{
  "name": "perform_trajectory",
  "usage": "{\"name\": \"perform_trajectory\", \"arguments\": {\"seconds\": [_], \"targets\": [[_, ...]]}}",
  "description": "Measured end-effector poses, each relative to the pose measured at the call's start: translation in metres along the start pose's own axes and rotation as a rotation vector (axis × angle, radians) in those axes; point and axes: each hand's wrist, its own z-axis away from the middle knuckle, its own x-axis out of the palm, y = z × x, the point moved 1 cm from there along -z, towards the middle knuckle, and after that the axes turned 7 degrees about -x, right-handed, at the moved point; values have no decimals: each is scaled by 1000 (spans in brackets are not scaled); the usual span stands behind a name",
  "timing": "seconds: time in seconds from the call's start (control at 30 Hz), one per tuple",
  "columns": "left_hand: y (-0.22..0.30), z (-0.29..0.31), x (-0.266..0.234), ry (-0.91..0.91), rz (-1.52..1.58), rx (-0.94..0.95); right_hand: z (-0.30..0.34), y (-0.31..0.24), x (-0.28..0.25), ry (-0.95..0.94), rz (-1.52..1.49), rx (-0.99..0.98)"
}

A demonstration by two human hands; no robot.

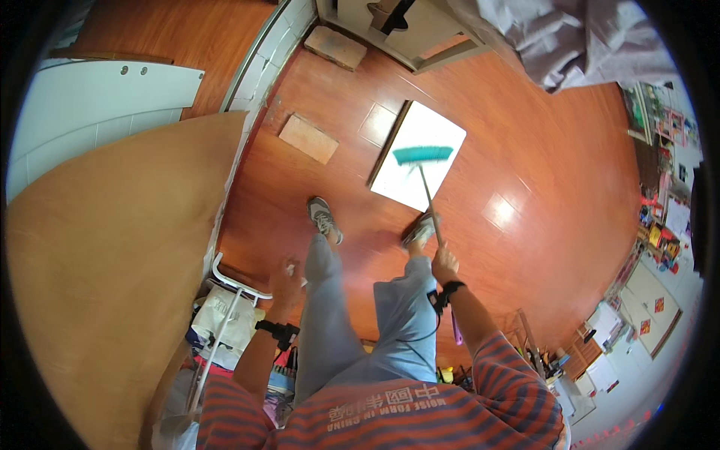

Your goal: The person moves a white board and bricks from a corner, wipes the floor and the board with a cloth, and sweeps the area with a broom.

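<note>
My right hand [445,262] is closed round the handle of a broom [426,184]. The handle's purple end [457,330] shows below my wrist. The broom's teal bristle head [424,155] is over a white panel [401,180] with a dark edge, which lies on the floor in front of my right foot; whether the bristles touch it I cannot tell. Beside my left thigh hangs my left hand [285,283], smeared by motion. Small bits of white show at its fingers, too blurred to name. Both wrists wear black bands.
Two bricks [309,139] lie on the reddish-brown floor [555,165] near the left wall. A large tan board [120,277] fills the left side. By my left arm are a white metal rail [223,330] and bags. Grey cloth [570,41] hangs at the far right, near a cabinet frame [450,56].
</note>
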Motion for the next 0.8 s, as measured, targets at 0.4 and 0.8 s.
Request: {"name": "perform_trajectory", "arguments": {"seconds": [0.4,0.8], "targets": [[-112,33,-6,-13,144,-33,139,29,-66,59,-77,-53],[-117,57,-57,-38,392,-300,-108,-147,-168,-174,-1100,30]]}}
